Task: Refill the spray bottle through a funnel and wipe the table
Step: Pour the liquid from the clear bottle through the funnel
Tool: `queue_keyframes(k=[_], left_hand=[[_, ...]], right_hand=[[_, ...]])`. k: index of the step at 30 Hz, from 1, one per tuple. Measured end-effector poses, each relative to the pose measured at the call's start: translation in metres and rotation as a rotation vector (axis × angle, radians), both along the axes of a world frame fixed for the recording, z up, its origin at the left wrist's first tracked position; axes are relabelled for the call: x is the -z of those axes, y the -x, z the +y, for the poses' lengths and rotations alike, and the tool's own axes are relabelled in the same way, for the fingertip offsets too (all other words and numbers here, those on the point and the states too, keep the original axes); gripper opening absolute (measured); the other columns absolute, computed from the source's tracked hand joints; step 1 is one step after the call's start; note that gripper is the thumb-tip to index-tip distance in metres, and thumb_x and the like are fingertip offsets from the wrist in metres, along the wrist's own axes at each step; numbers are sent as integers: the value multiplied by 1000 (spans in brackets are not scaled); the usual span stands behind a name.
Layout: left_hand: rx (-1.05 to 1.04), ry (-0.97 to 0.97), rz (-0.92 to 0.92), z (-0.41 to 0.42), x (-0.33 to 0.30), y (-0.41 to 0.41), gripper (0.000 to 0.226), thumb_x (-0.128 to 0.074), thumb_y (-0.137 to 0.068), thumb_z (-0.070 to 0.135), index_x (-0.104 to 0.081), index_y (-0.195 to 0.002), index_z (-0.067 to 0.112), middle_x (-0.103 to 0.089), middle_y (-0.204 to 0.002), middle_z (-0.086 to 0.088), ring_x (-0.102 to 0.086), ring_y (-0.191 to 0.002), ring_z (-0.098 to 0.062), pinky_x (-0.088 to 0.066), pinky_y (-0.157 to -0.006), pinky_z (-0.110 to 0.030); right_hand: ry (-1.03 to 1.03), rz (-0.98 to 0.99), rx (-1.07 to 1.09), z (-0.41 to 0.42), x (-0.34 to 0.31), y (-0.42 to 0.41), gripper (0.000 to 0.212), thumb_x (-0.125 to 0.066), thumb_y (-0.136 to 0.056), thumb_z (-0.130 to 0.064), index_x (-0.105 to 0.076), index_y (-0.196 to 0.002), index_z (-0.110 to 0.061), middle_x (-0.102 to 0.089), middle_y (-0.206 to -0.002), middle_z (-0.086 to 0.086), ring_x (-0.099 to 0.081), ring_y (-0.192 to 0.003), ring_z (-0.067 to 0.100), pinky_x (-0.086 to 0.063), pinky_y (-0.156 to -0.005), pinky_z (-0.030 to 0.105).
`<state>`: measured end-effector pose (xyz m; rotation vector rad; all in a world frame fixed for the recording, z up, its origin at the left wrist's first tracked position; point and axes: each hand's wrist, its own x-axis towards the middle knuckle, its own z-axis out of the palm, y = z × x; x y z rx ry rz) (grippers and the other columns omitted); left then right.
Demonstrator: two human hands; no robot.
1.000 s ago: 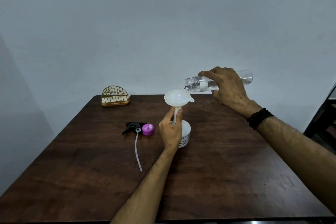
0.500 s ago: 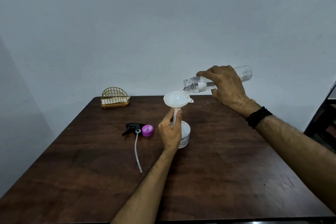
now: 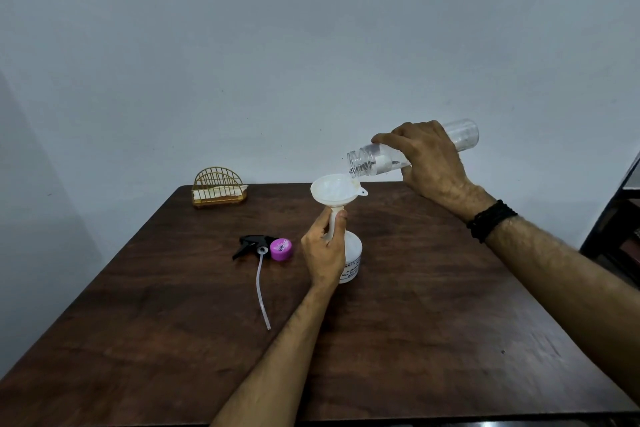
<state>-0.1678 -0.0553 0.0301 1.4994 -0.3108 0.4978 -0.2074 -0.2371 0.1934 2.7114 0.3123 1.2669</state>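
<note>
A white spray bottle (image 3: 353,258) stands uncapped near the middle of the brown table (image 3: 415,340), with a white funnel (image 3: 334,191) set in its neck. My left hand (image 3: 323,250) grips the funnel's stem and the bottle's neck. My right hand (image 3: 429,159) holds a clear plastic bottle (image 3: 370,159) tilted mouth-down just above the funnel's right rim. Liquid shows in the funnel's bowl. The black spray head (image 3: 251,243) with its long dip tube (image 3: 260,291) lies on the table to the left.
A purple cap (image 3: 281,249) lies beside the spray head. A gold wire holder (image 3: 219,188) with folded napkins stands at the table's far left edge. A dark piece of furniture (image 3: 620,229) is at the right, past the table.
My right hand has tipped the clear bottle more steeply, its base rising and its mouth dropping closer to the funnel. My left hand has stayed on the funnel stem.
</note>
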Motion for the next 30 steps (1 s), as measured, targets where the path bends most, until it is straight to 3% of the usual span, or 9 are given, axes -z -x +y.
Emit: queue_keyframes(k=[6,18,23,30], left_hand=[[7,1,2,0,-2,2,19,-64,-97,35,-76,-110,28,-76,-93,13,-71,-90,-8,-60,-81,-38],[-8,-4,2,1,0,0,28,-64,-97,38,-77,-110,17,-77,-94,5,-70,-88,-7,-58,-79,-32],[-7,-20,9,1,2,-1,42,-60,-95,50,-75,-111,14,-77,-96,1,-71,-91,-11,-59,-83,-37],[-3,-18,4,1,-1,0,27,-63,-98,38,-76,-112,19,-77,-95,7,-71,-91,-9,-59,-81,-36]], right_hand=[[47,-14,19,4,-5,-1,70,-62,-62,10,-68,-124,-21,-68,-105,7,-64,-94,33,-43,-90,47],[229,-111,-7,7,-9,-7,67,-62,-65,14,-66,-122,-20,-66,-108,8,-61,-99,33,-40,-97,51],[319,-159,-26,7,-7,-12,68,-55,-67,16,-66,-123,-20,-66,-111,9,-59,-103,33,-35,-105,52],[456,-278,-36,9,-2,-11,61,-28,-86,12,-65,-125,-18,-67,-115,12,-62,-106,36,-37,-105,54]])
